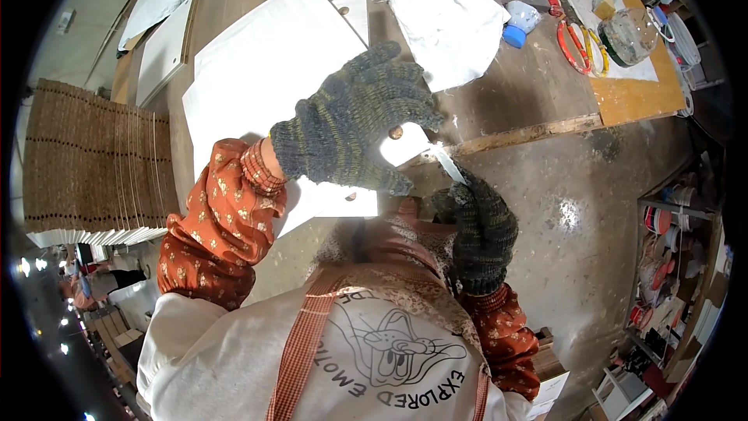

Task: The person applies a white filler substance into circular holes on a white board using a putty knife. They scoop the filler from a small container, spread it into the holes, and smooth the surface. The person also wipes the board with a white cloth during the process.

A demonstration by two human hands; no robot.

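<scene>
At frame centre, the left hand (351, 119) lies spread over the white panel (249, 63); just right, the right hand (485, 230) grips a pale flat tool (449, 165) (black lettering (425, 400) curves across the shirt (226, 359), lower centre).

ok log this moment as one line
left hand: spread over white panel; right hand: holding thin pale tool near panel's corner; white cloth: on table

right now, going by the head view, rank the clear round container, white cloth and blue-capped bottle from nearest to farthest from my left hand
1. White cloth: ahead-right of your left hand.
2. Blue-capped bottle: just right of the cloth.
3. Clear round container: farthest right.
</scene>
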